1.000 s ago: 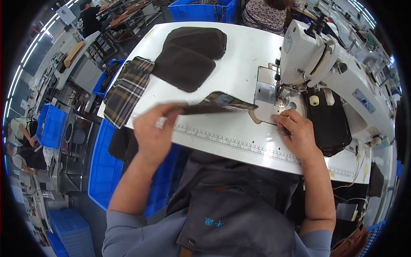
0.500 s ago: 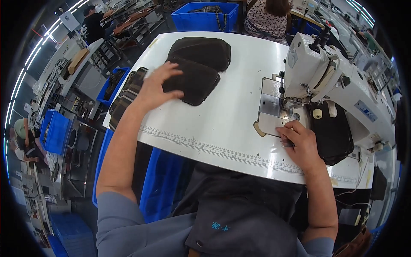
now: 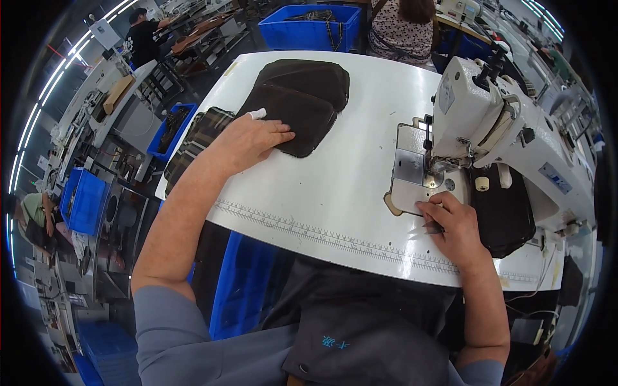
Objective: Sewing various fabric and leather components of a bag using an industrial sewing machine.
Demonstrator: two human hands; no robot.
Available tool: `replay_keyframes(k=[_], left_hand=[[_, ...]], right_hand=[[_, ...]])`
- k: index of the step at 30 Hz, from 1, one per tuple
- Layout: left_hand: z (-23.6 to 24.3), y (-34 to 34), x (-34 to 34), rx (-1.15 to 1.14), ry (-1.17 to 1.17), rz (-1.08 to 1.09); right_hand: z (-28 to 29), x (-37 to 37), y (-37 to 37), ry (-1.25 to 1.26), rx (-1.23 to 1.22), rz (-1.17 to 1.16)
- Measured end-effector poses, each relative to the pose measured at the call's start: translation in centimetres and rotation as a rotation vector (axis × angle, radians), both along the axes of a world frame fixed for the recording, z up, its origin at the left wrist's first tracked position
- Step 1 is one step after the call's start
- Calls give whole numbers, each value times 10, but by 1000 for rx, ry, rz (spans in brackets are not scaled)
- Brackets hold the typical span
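Observation:
Two dark brown, round-cornered fabric panels overlap at the back left of the white sewing table. My left hand lies on the near left edge of the front panel, fingers stretched out, white tape round one finger. Close to the front of the needle plate is my right hand, its fingers closed round small pointed metal thread snips, largely hidden in the palm. The white sewing machine stands behind that hand. Another dark panel lies right of the needle, partly beneath the machine arm.
Plaid fabric lies at the table's left edge. A printed ruler scale runs along the front edge. Blue bins stand beyond and beside the table. A person in a patterned top sits past the far edge.
My left hand has come down from above the panels onto the front one, its spread fingers drawing closer together. My right hand stays by the needle plate; the snips' points now show more.

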State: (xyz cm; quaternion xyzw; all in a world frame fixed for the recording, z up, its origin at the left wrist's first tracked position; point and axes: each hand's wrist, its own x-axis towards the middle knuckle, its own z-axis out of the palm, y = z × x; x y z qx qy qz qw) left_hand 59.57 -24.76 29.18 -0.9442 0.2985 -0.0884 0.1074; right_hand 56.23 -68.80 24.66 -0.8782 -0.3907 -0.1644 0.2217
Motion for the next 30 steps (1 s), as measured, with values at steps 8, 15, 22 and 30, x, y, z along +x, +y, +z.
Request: replay_keyframes(k=[8,15,22,30], left_hand=[[-26,-11,27,10,-214,-80],[-53,-39,39,-142,-494,94],[-47,-85,-14,-428,-291,-72],[-24,-191,-73,-618,-53,-331]], right_hand=[[-2,1,0,-24,15,12],[-3,-2,-1,-46,22,30],[21,-20,-25,-306,5,51],[59,-41,-181,-383,329,-387]])
